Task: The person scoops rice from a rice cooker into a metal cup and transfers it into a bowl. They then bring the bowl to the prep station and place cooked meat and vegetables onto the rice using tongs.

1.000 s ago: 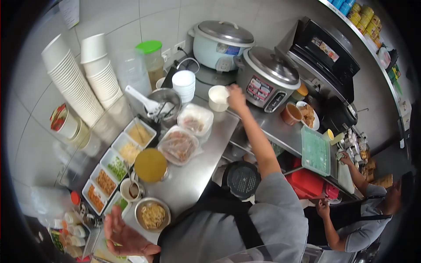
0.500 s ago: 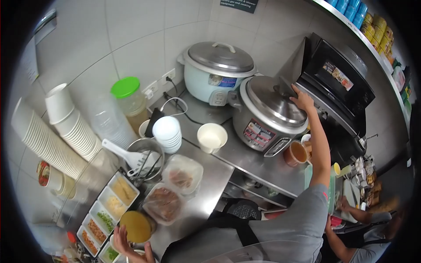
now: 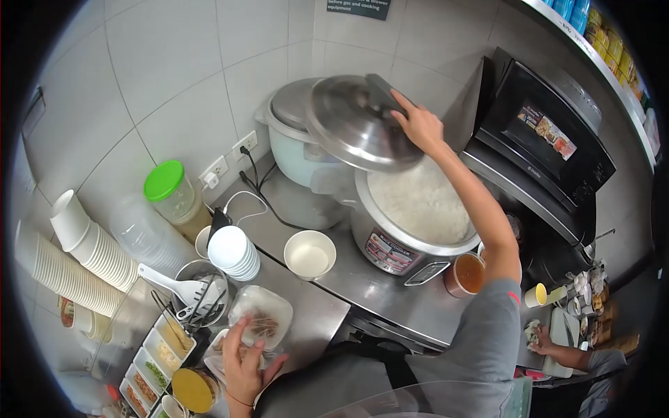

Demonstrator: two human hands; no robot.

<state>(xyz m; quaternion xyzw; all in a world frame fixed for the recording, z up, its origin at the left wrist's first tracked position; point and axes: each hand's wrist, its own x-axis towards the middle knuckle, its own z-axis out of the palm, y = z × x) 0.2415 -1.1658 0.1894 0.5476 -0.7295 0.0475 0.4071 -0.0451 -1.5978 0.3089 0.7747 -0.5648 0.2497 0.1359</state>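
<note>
My right hand (image 3: 421,127) grips the handle of a metal rice cooker lid (image 3: 348,132), holding it tilted above the cooker's left side. The lid partly covers the pale blue rice cooker (image 3: 296,153) behind. Below it stands the grey rice cooker (image 3: 387,254), its top uncovered and white rice (image 3: 418,198) showing inside. My left hand (image 3: 249,366) is low over the counter with fingers spread, holding nothing. It is in front of clear plastic food tubs (image 3: 268,299) and beside a jar with a yellow-brown lid (image 3: 194,390); whether it touches a tub I cannot tell.
A white bowl (image 3: 310,255) and stacked pale bowls (image 3: 235,252) stand on the steel counter. Left are paper cup stacks (image 3: 97,244) and a topping tray (image 3: 150,369). A tub of orange-brown sauce (image 3: 465,274) sits right of the cooker. Another person's hand (image 3: 540,339) works at far right.
My right hand has lifted the lid off the grey rice cooker and moved it left, exposing the rice. My left hand has moved up and right, toward the plastic tubs. The view has shifted.
</note>
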